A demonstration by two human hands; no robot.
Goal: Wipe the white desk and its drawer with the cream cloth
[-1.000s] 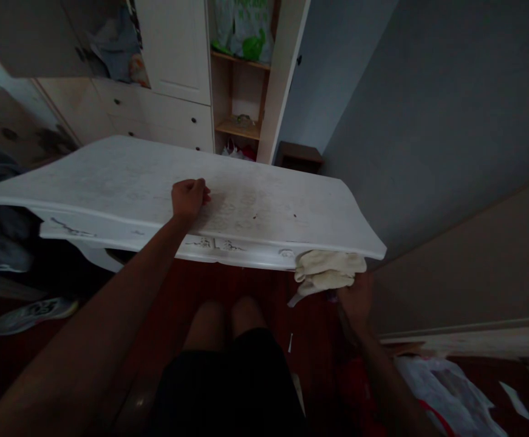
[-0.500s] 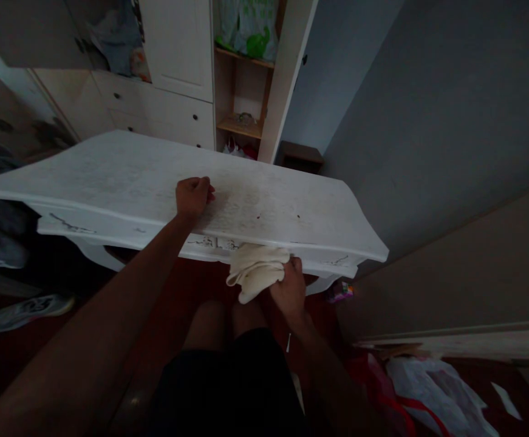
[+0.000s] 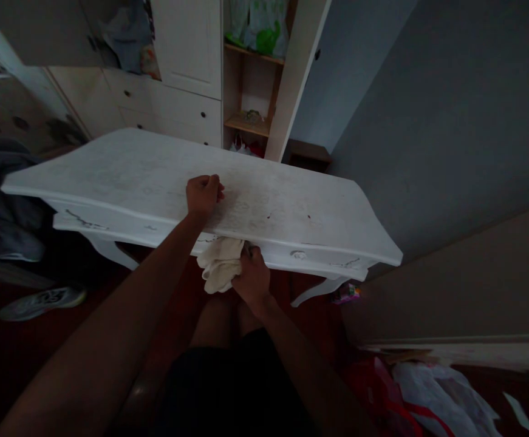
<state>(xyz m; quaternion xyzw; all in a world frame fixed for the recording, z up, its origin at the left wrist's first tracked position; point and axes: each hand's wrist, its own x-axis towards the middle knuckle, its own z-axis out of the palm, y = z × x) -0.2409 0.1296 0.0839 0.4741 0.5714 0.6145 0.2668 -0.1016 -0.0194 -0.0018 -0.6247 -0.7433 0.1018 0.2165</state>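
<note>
A white table (image 3: 328, 197) with carved drawer fronts stands before me, its top smudged grey in the middle. My left hand (image 3: 203, 194) rests on the tabletop in a loose fist near the front edge, with nothing showing in it. Below that edge, my right hand (image 3: 252, 276) grips a bunched cream cloth (image 3: 221, 264) against the front of the drawers. The cloth hides part of the carved trim there. A round carved knob (image 3: 297, 254) shows to the right of this hand.
Behind the table stands a white cabinet (image 3: 186, 54) with drawers and open shelves holding bags. A grey wall (image 3: 450, 152) borders the right side. A shoe (image 3: 43, 303) lies on the floor at left. Plastic bags (image 3: 441, 394) lie at lower right.
My right hand has moved left along the table's front with the cloth, uncovering the right-hand knob. My left fist stays on the tabletop. The view has shifted slightly left.
</note>
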